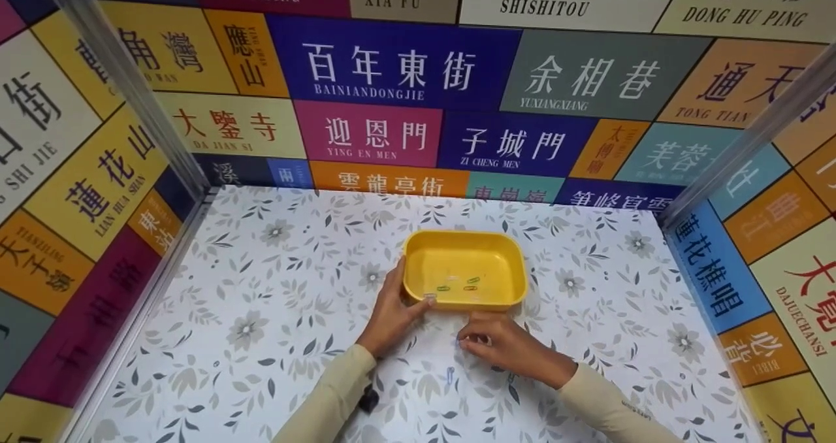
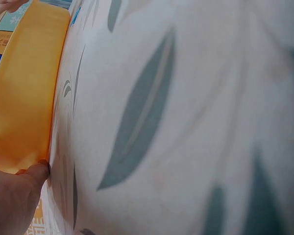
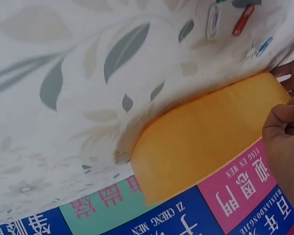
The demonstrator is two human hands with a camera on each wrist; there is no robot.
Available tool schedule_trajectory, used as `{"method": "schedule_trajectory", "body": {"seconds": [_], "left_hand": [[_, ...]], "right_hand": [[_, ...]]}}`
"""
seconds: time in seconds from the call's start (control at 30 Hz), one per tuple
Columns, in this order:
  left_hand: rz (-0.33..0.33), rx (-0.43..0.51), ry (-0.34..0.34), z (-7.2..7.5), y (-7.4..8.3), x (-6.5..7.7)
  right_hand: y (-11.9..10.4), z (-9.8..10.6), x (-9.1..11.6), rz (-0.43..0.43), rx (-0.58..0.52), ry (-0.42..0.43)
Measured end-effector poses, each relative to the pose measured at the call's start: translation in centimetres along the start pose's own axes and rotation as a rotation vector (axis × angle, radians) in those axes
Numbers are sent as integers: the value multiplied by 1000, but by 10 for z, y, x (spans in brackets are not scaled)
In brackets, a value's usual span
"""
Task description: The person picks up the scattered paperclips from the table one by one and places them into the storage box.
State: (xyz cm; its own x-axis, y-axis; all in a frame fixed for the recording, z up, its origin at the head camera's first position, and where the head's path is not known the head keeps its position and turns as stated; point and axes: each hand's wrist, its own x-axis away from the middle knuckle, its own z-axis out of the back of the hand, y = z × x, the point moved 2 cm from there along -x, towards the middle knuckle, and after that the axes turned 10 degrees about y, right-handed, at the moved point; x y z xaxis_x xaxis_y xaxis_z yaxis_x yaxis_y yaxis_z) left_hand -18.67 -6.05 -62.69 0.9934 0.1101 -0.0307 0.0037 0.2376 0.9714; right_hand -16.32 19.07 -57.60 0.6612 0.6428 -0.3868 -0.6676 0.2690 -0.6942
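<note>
A yellow plastic box (image 1: 516,266) stands on the table with several small paper clips (image 1: 443,289) on its floor. My left hand (image 1: 395,312) grips its left end, the thumb at the near side; the left wrist view shows that hand (image 2: 14,196) beside the box wall (image 2: 29,88). Just before the near wall, my right hand (image 1: 503,342) has curled fingers with thumb and forefinger close together. Whether they pinch a clip is hidden. Below it in the right wrist view lie a white paper clip (image 3: 214,20), a red paper clip (image 3: 243,20) and a blue paper clip (image 3: 264,46).
Another blue paper clip (image 1: 450,376) lies on the flower-patterned table (image 1: 294,299), nearer to me. Panels with street names (image 1: 392,64) enclose the table at the back and both sides. A small black object (image 1: 369,399) is by the left sleeve.
</note>
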Motion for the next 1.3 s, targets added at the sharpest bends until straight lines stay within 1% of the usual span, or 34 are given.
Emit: {"method": "schedule_trajectory", "body": {"seconds": [0.13, 0.27, 0.43, 0.53, 0.63, 0.77, 0.87, 1.03, 1.3], "left_hand": [[-2, -8, 3, 0, 1, 0], [-1, 2, -3, 0, 1, -1], [-26, 15, -8, 1, -1, -2], [-38, 9, -11, 2, -1, -2], [-68, -8, -7, 3, -1, -2], [-89, -37, -6, 3, -1, -1], [-74, -40, -10, 3, -2, 0], [-71, -35, -6, 4, -1, -1], [-68, -16, -7, 4, 0, 0]], "right_hand": [[0, -7, 4, 36, 0, -5], [0, -14, 8, 87, 30, -7], [0, -24, 13, 190, 45, -5], [1, -30, 16, 225, 46, -18], [2, -34, 18, 231, 58, -52], [4, -37, 21, 248, 85, -80], [6, -37, 23, 242, 99, -90], [8, -37, 25, 203, 102, -103], [8, -38, 25, 228, 126, -101]]}}
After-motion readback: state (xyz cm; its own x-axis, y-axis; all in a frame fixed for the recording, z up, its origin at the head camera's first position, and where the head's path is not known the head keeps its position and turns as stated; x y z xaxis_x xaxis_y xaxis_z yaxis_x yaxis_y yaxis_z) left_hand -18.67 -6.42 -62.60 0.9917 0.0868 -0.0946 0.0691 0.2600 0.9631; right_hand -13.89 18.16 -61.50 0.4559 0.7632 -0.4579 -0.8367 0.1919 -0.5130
